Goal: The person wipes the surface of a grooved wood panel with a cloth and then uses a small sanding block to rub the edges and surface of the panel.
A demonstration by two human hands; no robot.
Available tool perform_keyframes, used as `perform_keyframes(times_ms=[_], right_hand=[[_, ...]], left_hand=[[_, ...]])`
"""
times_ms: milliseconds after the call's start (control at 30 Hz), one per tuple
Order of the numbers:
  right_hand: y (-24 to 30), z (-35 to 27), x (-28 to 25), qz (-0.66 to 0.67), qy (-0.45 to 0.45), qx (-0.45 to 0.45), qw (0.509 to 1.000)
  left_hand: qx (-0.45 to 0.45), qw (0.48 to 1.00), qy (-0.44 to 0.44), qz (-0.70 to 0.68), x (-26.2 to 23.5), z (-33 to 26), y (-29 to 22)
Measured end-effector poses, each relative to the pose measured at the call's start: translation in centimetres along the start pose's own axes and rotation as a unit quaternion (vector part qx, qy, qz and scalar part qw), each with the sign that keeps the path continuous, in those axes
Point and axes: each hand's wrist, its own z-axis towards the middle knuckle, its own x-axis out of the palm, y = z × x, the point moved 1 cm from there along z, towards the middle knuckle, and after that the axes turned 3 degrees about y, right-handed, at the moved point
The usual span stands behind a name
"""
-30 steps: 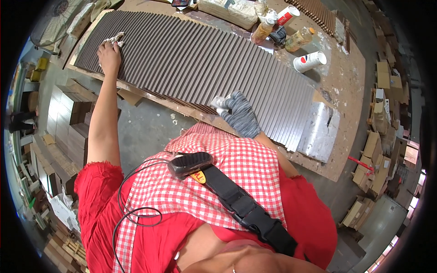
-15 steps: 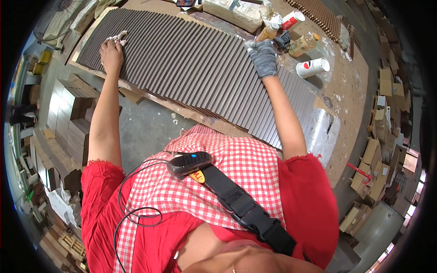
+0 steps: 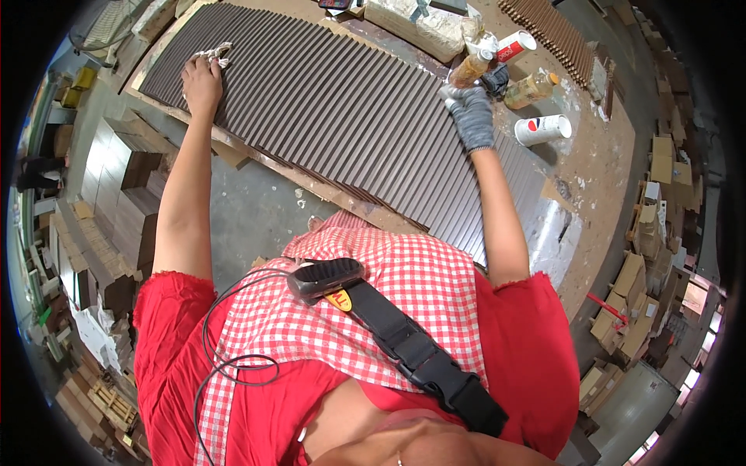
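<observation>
Dark grey-brown slats (image 3: 311, 101) lie side by side in a long row on the workbench. My bare left hand (image 3: 203, 87) is pressed down near the row's left end, its fingers closed on a crumpled whitish cloth (image 3: 220, 53). At the far edge, toward the right, my right hand (image 3: 470, 116) in a grey knit glove rests on the slats. Its fingers are bent, and their pale tips hide whatever may be beneath them. An amber bottle (image 3: 471, 70) stands just beyond that glove.
Right of the glove are a second bottle (image 3: 532, 89), a white cup (image 3: 542, 130) and a red-and-white cup (image 3: 516, 46). A whitish wrapped bundle (image 3: 416, 29) lies behind the slats. More brown strips (image 3: 548, 35) sit at the far right. Stacked panels (image 3: 116, 175) stand left of the bench.
The whole view has turned slightly, shifting the bench rightward in the picture. Against the slats, both hands stay in nearly the same places, and the cloth remains under my left hand.
</observation>
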Motion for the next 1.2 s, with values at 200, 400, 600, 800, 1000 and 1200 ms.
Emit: perform_keyframes(times_ms=[200, 400, 600, 800, 1000, 1200], right_hand=[[0.3, -2.1, 0.0, -0.107, 0.066, 0.008, 0.992], [-1.4, 2.9, -0.7, -0.152, -0.030, -0.036, 0.987], [4.7, -3.0, -0.2, -0.097, 0.031, 0.026, 0.994], [8.8, -13.5, 1.7, -0.031, 0.155, 0.071, 0.985], [8.2, -13.0, 1.5, -0.094, 0.129, -0.015, 0.987], [8.6, -11.8, 1.9, -0.057, 0.098, 0.073, 0.991]], left_hand=[[0.000, 1.000, -0.008, -0.009, -0.3, 0.1, -0.3], [0.008, 1.000, -0.005, -0.016, -0.3, 0.5, -0.9], [0.001, 1.000, -0.006, -0.012, -0.4, -0.1, -0.3], [-0.001, 1.000, 0.002, -0.006, -0.2, 0.5, -1.0], [0.002, 1.000, -0.006, -0.006, -0.1, 0.5, -0.4], [0.002, 1.000, 0.004, -0.010, 0.1, 0.8, -0.8]])
